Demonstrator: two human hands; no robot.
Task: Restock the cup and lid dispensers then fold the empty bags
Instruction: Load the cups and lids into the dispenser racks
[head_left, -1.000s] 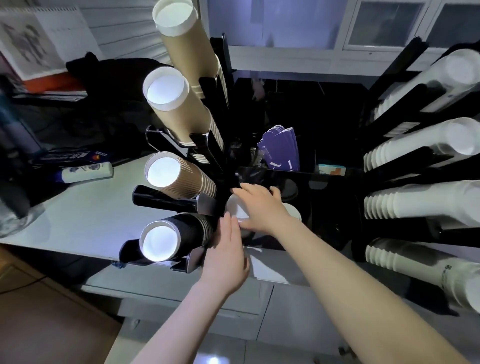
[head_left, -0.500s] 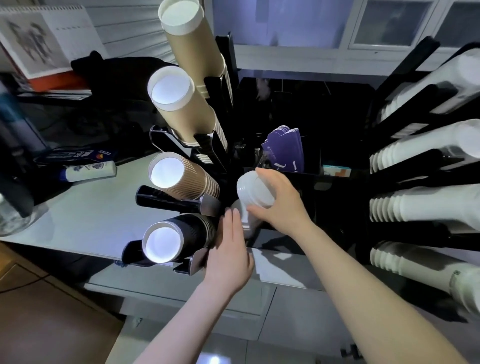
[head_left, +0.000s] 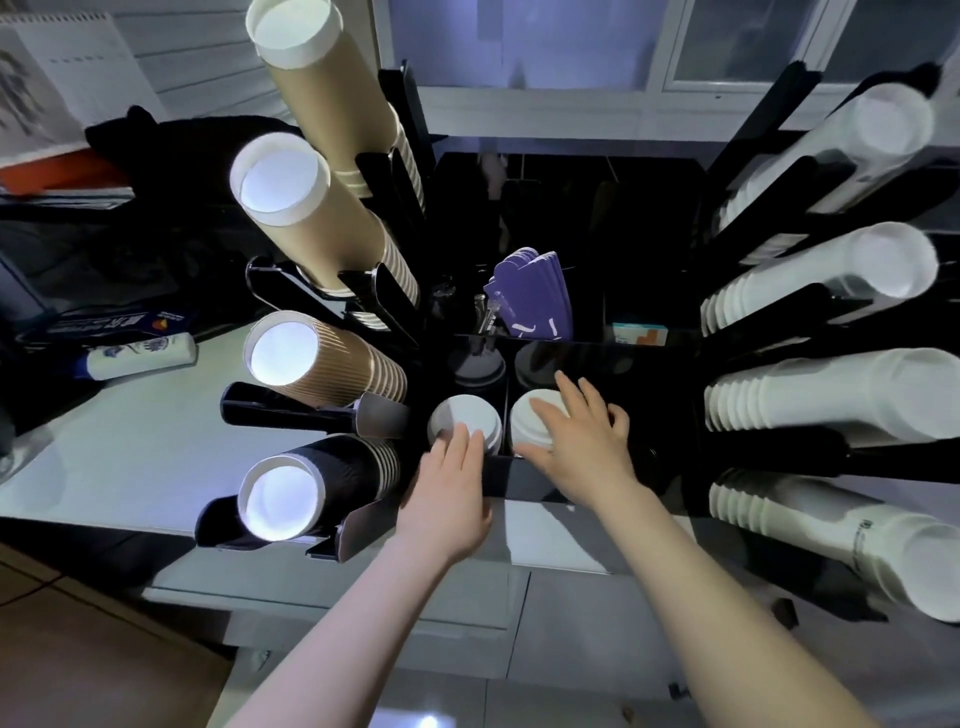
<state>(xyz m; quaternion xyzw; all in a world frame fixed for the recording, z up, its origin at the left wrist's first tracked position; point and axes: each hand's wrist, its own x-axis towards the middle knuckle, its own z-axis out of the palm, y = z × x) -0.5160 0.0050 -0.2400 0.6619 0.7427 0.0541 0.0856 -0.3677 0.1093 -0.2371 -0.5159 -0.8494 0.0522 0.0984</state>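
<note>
Lids (head_left: 530, 423) in a white stack sat in the right front compartment of the black organiser (head_left: 519, 480) at the counter's edge, dome tops facing up toward the camera, so the stack's long axis ran straight down into the compartment. The right hand (head_left: 584, 441) lay spread over that stack, fingers straight and fanned, palm pressing on the top lid. Just beside it, across a thin black divider, a second white lid stack (head_left: 462, 423) stood in the left front compartment, pointing the same way, with the extended fingertips of the left hand (head_left: 449, 499) touching its near rim; those fingers were straight, not curled round anything. Behind these two compartments stood darker lids (head_left: 475, 366), and farther back purple sleeves (head_left: 535, 293) stood upright. Crowding the left side, a rack held four tilted cup stacks: two long tan stacks (head_left: 322, 218), a ribbed brown stack (head_left: 324, 361) and a black stack (head_left: 311, 483), all with their open mouths aimed outward toward the viewer; the black one lay close to the left wrist. To the right, four rows of white cups (head_left: 831, 400) fanned outward, well apart from the hands. A white tube (head_left: 137, 353) lay on the pale counter (head_left: 130, 457) at far left.
</note>
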